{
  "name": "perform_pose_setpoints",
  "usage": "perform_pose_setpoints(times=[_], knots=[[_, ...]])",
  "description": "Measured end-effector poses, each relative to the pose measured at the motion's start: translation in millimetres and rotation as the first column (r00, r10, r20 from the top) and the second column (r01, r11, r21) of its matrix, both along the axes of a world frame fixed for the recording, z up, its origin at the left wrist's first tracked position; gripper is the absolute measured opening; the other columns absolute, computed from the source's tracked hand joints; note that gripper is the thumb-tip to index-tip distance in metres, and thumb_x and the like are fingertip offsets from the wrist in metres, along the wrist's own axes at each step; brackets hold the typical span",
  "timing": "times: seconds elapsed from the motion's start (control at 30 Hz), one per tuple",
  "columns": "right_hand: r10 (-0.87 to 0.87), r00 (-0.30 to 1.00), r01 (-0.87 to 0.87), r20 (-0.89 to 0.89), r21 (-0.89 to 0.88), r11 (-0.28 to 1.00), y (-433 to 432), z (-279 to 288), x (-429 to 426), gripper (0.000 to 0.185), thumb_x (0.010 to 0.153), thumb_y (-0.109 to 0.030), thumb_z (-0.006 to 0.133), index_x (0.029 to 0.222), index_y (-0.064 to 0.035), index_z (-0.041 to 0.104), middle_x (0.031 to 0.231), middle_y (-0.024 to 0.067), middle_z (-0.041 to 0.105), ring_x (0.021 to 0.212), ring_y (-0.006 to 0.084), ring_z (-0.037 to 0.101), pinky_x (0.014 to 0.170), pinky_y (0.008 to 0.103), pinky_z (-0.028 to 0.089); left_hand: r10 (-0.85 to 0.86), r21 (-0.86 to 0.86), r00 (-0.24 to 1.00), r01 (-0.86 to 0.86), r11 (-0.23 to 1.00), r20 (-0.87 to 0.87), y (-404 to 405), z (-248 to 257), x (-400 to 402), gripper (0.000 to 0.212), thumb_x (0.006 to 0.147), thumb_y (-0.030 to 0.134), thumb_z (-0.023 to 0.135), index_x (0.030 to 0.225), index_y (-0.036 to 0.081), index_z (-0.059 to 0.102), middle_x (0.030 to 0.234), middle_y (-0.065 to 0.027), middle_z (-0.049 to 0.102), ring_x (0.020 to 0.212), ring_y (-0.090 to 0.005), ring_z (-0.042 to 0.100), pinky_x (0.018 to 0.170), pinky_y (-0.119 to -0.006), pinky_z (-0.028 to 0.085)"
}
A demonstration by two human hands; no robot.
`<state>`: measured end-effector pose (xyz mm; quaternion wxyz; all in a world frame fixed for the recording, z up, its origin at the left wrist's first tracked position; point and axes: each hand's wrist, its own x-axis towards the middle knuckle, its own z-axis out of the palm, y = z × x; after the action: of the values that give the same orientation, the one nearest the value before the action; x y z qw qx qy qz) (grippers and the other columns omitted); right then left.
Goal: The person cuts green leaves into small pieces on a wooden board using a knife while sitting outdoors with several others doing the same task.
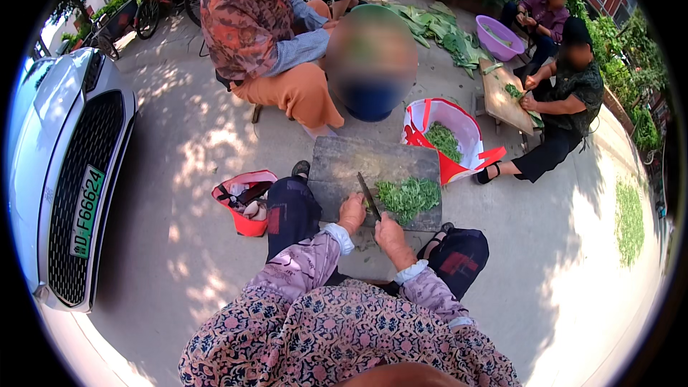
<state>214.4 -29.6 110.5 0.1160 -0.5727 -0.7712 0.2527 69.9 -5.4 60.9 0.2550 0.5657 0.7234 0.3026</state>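
Note:
My right hand (389, 232) grips the handle of a kitchen knife (367, 193). Its dark blade points away from me and slants to the left over a worn wooden chopping board (344, 161). Just left of the blade, my left hand (352, 212) is on the board's near part with its fingers curled. A bit of green shows by those fingertips, but whether they grip it is hidden. To the right of the knife, a heap of finely cut leafy greens (411, 199) covers the board's near right part.
A red and white bag (473, 131) holding cut greens stands beyond the board's right corner. Left of my knee is a small red bag (250, 223). Other people sit around, one cutting greens on another board (502, 94). A parked car (80, 172) stands at far left.

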Motion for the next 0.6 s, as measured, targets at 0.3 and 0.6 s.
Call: perform_pose_setpoints(times=[0.3,0.6], knots=[[0.001,0.998,0.001,0.07,-0.027,1.0,-0.2,-0.7,-2.8,0.022,0.082,-0.019,0.049,0.095,-0.0017,0.047,0.071,0.022,0.059,0.068,0.0418,0.058,0.063,0.0498,0.046,0.058,-0.007,0.995,-0.058,0.998,0.079,-1.4,7.6,3.2,0.021,0.072,0.005,0.056,0.093,0.007,0.059,0.096,-0.0171,0.056,0.088,-0.0372,0.056,0.077,-0.043,0.045],[-0.021,0.996,0.028,0.082,-0.085,0.996,-2.7,-1.6,-8.7,0.022,0.081,-0.018,0.05,0.096,-0.0014,0.048,0.074,0.0224,0.06,0.072,0.0417,0.058,0.066,0.0506,0.046,0.088,-0.061,0.996,-0.088,0.994,-0.002,-2.6,22.7,4.1,0.024,0.072,0.003,0.05,0.094,0.008,0.059,0.098,-0.0163,0.057,0.09,-0.036,0.057,0.077,-0.043,0.045]])
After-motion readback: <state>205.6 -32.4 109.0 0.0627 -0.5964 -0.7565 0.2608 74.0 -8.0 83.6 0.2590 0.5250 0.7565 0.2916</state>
